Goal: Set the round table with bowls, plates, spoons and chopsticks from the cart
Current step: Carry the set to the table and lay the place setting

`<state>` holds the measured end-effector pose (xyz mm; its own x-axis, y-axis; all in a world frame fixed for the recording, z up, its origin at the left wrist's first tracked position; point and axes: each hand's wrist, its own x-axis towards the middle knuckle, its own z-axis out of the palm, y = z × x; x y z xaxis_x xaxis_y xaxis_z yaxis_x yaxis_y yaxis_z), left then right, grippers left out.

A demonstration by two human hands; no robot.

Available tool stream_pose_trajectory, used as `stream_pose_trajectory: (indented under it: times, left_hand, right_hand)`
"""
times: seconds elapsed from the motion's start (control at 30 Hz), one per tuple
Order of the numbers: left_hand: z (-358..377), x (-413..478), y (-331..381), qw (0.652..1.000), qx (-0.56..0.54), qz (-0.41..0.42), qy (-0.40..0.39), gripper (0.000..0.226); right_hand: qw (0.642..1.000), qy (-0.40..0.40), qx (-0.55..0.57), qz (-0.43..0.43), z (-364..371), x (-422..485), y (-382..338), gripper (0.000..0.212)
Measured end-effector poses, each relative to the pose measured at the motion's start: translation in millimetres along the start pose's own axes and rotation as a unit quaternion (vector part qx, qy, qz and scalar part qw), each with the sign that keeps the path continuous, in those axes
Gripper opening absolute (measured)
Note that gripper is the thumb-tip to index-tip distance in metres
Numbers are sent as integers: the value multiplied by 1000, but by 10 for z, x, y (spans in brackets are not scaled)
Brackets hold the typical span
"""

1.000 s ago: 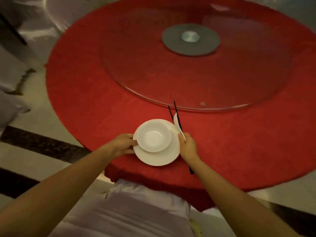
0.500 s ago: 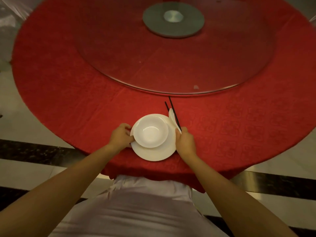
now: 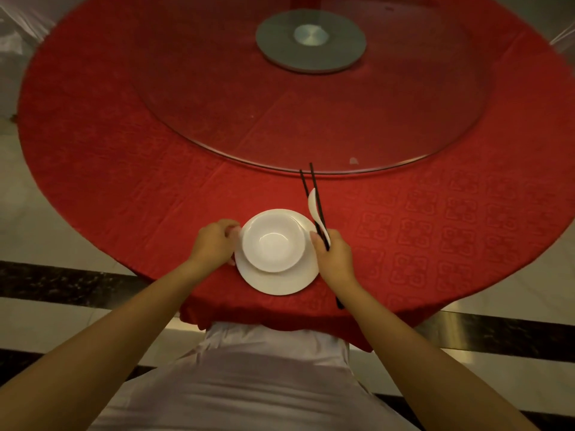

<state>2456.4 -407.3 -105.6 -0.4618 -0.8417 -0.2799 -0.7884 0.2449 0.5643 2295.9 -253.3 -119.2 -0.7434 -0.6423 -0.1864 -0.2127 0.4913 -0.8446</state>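
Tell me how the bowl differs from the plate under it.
The bowl is smaller and deep; the plate is wider and shallow. The bowl sits on the plate, off-centre toward its far side; the plate lies on the red tablecloth. Both are plain white and round.

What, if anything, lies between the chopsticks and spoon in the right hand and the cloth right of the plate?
Nothing visible does. The right hand grips the black chopsticks and white ceramic spoon just right of the white round plate, and the red patterned tablecloth there shows no other object.
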Motion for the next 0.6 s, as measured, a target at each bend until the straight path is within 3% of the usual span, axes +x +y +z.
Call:
stream_pose_trajectory:
  times: [0.13,0.5,0.6]
  left_hand:
    - [102,-75,158,999,-36,11,-13,30]
    - [177,-162,275,998,-58,-19,-5,36]
    - [69,-229,355,996,-28,3,88,36]
  right_hand:
    - [1000,-28,-12,-4,109,11,-99,21]
    - [1000,-12,-5,4,27,-15,-11,22]
    - [998,-1,52,36,-52,15,-54,22]
